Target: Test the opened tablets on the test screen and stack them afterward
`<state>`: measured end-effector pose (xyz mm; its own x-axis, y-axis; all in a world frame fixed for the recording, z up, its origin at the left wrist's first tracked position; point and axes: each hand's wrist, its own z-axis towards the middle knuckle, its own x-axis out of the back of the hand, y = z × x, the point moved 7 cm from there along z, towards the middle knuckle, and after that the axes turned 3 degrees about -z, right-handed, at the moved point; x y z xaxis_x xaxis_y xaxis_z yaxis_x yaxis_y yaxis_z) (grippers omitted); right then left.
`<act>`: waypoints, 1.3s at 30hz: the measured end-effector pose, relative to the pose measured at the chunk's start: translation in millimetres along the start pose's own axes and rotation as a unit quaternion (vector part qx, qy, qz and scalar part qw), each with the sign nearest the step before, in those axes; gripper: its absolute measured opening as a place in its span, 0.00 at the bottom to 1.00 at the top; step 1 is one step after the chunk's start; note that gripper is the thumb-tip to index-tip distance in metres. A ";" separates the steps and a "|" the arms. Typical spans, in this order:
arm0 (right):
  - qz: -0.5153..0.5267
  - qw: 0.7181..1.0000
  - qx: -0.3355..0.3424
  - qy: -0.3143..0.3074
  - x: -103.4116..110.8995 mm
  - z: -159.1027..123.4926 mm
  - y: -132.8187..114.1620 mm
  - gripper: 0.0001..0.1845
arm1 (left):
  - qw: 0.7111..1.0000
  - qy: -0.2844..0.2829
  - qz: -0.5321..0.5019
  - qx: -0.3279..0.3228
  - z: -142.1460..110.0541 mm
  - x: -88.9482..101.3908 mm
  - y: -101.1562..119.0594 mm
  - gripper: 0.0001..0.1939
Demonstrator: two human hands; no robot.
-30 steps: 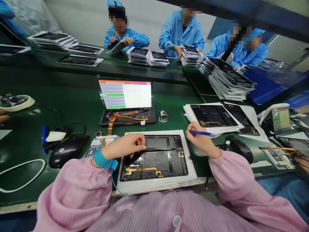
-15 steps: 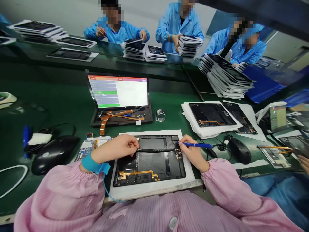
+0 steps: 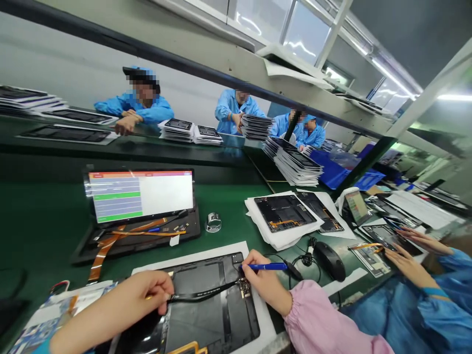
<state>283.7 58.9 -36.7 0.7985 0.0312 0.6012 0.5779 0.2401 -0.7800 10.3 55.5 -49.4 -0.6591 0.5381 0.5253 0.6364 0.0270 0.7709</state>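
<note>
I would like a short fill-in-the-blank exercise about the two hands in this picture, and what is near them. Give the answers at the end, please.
The right hand holds a blue ____.
The left hand holds one end of a black flat cable, whose other end reaches the ____ hand.
The sleeve on the right arm is ____, unlike the blue sleeve of the co-worker at the right.

Missing words: pen; right; pink.
</note>
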 end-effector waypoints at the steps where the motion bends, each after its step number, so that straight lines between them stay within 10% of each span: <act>1: -0.004 1.000 0.001 0.002 0.4 -0.4 -0.7 0.05 | 1.000 -0.020 -0.016 -0.007 -0.4 -2.6 0.5 0.07; 39: 0.054 0.998 0.012 0.001 2.0 -5.6 -1.5 0.06 | 0.999 -0.035 -0.007 -0.025 -5.4 7.0 18.1 0.10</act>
<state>285.4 53.1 -35.2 0.8559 0.0564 0.5141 0.4850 0.2578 -0.8357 15.1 55.3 -29.8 -0.6370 0.5954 0.4896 0.6054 -0.0066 0.7959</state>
